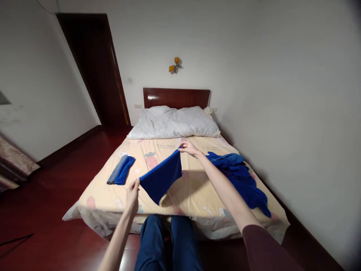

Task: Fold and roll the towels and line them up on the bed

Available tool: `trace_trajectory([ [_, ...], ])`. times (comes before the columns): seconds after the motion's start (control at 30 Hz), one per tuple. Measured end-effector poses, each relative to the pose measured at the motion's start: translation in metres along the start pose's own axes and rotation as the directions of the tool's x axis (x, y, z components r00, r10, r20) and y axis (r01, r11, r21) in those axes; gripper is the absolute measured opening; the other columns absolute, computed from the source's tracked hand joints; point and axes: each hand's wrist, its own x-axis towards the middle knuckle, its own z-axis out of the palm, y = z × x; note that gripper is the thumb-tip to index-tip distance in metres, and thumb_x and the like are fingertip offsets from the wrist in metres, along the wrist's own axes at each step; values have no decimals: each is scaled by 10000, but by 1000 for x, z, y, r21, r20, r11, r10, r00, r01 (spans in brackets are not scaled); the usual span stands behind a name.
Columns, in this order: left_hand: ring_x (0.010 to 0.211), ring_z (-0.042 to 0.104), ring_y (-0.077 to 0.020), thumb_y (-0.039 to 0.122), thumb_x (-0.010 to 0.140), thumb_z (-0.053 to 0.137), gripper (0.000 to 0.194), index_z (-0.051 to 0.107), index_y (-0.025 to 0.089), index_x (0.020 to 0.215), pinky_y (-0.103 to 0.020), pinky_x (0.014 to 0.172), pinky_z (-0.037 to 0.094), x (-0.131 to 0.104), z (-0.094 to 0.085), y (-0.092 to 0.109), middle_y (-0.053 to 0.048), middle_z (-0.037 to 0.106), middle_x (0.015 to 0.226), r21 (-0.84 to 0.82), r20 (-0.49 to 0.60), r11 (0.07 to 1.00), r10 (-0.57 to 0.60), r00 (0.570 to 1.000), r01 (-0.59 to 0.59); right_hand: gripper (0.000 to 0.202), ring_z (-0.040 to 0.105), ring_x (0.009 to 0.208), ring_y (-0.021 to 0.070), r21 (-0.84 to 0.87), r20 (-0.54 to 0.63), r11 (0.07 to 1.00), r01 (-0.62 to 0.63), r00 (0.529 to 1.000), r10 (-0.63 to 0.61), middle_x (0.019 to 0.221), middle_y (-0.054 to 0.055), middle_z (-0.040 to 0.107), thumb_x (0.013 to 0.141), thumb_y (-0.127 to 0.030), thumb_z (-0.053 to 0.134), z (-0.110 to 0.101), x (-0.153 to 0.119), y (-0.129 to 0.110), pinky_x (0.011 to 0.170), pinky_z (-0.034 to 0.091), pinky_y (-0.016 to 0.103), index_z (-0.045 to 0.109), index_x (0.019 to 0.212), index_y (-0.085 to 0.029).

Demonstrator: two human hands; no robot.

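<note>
A blue cloth [163, 177] hangs stretched between my two hands above the bed. My left hand [133, 191] is closed on its left corner, nearer to me. Higher and farther out, my right hand [189, 148] pinches the upper right corner. The cloth's lower part hangs free over the sheet. On the left of the bed lie a gray rolled cloth [116, 171] and a blue rolled cloth [125, 170], side by side. A crumpled pile of blue cloth [239, 175] spreads over the right side, partly behind my right forearm.
The bed has a yellow patterned sheet [93, 192], a pale quilt [172, 122] near the dark red headboard [177, 98]. My legs [169, 244] are at its front edge. A wall stands to the right, and a dark door [93, 64] is at the back left.
</note>
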Motion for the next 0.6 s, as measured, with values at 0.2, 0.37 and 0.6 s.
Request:
trace_trajectory([
  [0.2, 662, 502, -146, 719, 669, 726, 579, 679, 148, 749, -263, 615, 399, 46, -11, 112, -19, 593, 683, 65, 12, 977, 205, 979, -205, 579, 612, 637, 138, -59, -272, 991, 121, 953, -133, 683, 3, 685, 497, -604, 909, 4, -33, -59, 612, 501, 260, 640, 794, -187],
  [0.37, 693, 575, -152, 543, 724, 762, 446, 727, 118, 854, -286, 704, 477, 56, 3, 157, -43, 660, 736, 35, -55, 971, 239, 969, -237, 607, 658, 714, 180, -25, -365, 990, 138, 921, -138, 756, 44, 722, 501, -627, 908, 7, -63, -88, 635, 531, 286, 674, 845, -185],
  [0.6, 773, 617, -181, 545, 657, 834, 574, 748, 64, 956, -364, 861, 507, 58, 2, 171, -78, 709, 812, 53, -101, 977, 209, 973, -205, 624, 699, 773, 202, -89, -305, 982, 165, 934, -185, 794, 44, 739, 481, -560, 936, 5, -101, -95, 776, 583, 354, 721, 915, -167],
])
